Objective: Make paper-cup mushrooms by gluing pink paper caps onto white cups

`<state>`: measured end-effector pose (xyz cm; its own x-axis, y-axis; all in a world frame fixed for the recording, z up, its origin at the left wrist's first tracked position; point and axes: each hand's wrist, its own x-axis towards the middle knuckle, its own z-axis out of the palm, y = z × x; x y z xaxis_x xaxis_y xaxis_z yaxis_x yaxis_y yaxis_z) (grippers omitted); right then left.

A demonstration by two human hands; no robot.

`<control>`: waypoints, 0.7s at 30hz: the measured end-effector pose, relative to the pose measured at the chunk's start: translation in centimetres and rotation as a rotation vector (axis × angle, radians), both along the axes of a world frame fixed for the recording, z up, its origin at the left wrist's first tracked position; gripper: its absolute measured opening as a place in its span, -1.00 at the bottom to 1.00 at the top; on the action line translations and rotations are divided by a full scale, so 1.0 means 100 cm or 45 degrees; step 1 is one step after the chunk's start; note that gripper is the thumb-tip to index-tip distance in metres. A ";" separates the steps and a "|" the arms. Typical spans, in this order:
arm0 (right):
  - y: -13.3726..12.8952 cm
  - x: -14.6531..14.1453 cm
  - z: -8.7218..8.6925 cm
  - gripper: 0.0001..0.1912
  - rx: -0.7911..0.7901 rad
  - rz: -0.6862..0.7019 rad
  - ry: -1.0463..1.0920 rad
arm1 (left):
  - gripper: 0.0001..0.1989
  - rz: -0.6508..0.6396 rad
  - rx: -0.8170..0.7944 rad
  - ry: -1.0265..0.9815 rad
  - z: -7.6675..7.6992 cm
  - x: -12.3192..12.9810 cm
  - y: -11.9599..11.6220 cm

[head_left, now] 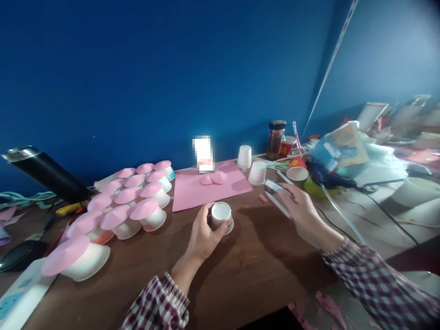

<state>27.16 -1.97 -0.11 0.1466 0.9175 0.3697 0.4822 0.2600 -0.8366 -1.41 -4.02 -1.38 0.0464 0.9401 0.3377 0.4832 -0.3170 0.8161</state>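
Observation:
My left hand (203, 233) is wrapped round a white paper cup (221, 211), which stands base up, its rim near the brown table. To the right, my right hand (299, 208) reaches over the table with fingers curled at a slim pale-blue and white object (274, 185). Blur hides what kind of object it is. Beside these fingers lies a thin white strip (277, 204). Beyond the left hand, two pink paper discs (219, 177) lie on a pink sheet (185, 192). Two more white cups (257, 173) stand upside down past the sheet's right end.
On the left, several upturned cups wear pink paper cones (144, 208). A black flask (48, 172), a power strip (24, 293) and a mouse (22, 254) are farther left. At right are a jar (276, 142), red cups (297, 168), cables and plastic bags (371, 160).

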 end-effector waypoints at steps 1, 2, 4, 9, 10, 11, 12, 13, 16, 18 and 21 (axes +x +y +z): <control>0.002 0.008 -0.003 -0.66 -0.050 -0.125 -0.176 | -0.50 -0.007 0.004 0.001 0.000 0.000 0.000; 0.004 0.016 -0.006 -0.68 -0.094 -0.233 -0.336 | -0.50 -0.014 0.005 0.000 0.000 0.000 -0.001; 0.009 0.026 -0.012 -0.68 -0.171 -0.359 -0.602 | -0.51 -0.018 0.008 0.001 0.000 -0.001 -0.001; 0.015 0.032 -0.020 -0.67 -0.176 -0.411 -0.832 | -0.51 -0.011 0.013 -0.005 0.000 -0.001 -0.001; 0.014 0.032 -0.021 -0.66 -0.160 -0.426 -0.836 | -0.51 -0.011 0.012 -0.008 -0.001 -0.001 -0.001; 0.013 0.032 -0.020 -0.65 -0.149 -0.447 -0.847 | -0.50 -0.009 0.013 -0.010 -0.001 -0.001 -0.001; 0.011 0.031 -0.020 -0.64 -0.140 -0.466 -0.861 | -0.50 -0.007 0.015 -0.010 -0.001 -0.001 -0.001; 0.008 0.031 -0.020 -0.64 -0.138 -0.477 -0.880 | -0.49 -0.005 0.020 -0.009 -0.002 -0.001 -0.001; 0.001 0.032 -0.019 -0.64 -0.177 -0.467 -0.947 | -0.49 0.005 0.047 0.010 -0.003 -0.002 -0.001; -0.004 0.033 -0.019 -0.64 -0.224 -0.458 -0.997 | -0.50 0.013 0.062 0.028 -0.003 -0.002 -0.001; -0.009 0.035 -0.019 -0.64 -0.265 -0.484 -1.059 | -0.51 0.023 0.077 0.045 -0.003 -0.002 -0.001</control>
<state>30.63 -2.84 -2.04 0.2125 0.9217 0.3246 0.9683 -0.1540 -0.1965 -1.62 -4.07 -1.69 0.0421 0.9187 0.3928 0.5175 -0.3563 0.7780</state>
